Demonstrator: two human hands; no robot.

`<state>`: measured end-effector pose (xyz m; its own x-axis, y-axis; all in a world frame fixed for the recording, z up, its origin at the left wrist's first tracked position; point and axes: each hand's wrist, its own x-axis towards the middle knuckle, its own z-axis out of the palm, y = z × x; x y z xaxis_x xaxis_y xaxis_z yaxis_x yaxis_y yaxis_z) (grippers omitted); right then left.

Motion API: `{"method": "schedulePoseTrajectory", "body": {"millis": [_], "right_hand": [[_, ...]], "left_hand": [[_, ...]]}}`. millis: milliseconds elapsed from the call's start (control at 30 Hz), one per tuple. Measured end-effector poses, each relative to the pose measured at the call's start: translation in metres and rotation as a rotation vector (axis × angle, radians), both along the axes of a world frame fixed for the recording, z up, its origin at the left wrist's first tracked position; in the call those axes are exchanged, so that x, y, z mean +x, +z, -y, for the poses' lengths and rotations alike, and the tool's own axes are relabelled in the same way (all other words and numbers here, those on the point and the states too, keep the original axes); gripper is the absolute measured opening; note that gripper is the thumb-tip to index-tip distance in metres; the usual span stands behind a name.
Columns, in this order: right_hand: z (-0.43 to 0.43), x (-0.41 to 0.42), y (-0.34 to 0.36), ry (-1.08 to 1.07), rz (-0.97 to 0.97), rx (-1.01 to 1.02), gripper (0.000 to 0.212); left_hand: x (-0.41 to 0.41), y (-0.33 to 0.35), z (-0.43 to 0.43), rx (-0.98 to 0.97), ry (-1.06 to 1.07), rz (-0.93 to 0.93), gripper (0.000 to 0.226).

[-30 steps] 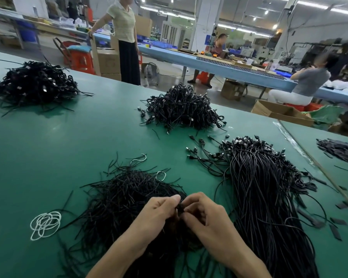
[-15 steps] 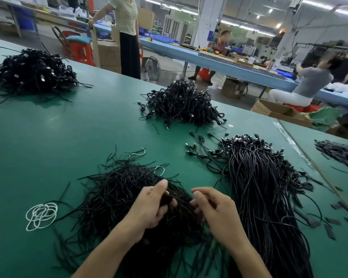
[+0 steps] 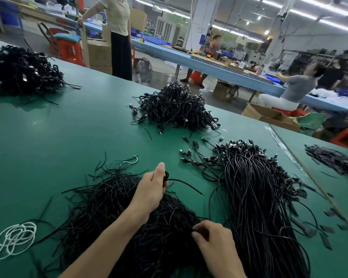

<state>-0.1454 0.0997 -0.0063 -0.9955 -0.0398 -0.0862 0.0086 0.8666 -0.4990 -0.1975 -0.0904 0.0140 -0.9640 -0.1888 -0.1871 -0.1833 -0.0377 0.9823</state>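
Note:
A heap of thin black ties (image 3: 117,213) lies on the green table (image 3: 48,141) in front of me. My left hand (image 3: 151,191) is raised over the heap's far edge and grips a small coiled black cable (image 3: 166,177), one loose end trailing to the right. My right hand (image 3: 213,241) is low over the heap's near right side, and its fingertips pinch a black tie. To the right lies a long bundle of straight black cables (image 3: 255,197) with plugs at the far end.
A pile of coiled cables (image 3: 175,109) sits at centre back and another pile (image 3: 22,71) at far left. White wire loops (image 3: 16,239) lie near left. Black strips (image 3: 333,159) lie on the adjoining table. A person stands behind the table; others sit at blue benches.
My hands were together at the heap; now the left hand has moved forward and up with the coiled cable, and the right hand has dropped back toward me onto the ties.

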Motion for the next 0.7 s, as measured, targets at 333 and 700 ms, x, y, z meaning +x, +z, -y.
{"method": "schedulePoseTrajectory", "body": {"millis": [333, 700], "right_hand": [[-0.023, -0.009, 0.034, -0.146, -0.162, -0.397, 0.014], [0.026, -0.005, 0.038, 0.061, -0.394, -0.619, 0.027]], "left_hand": [[0.017, 0.014, -0.004, 0.146, -0.159, -0.056, 0.066], [0.032, 0.022, -0.025, 0.095, -0.323, -0.148, 0.017]]}}
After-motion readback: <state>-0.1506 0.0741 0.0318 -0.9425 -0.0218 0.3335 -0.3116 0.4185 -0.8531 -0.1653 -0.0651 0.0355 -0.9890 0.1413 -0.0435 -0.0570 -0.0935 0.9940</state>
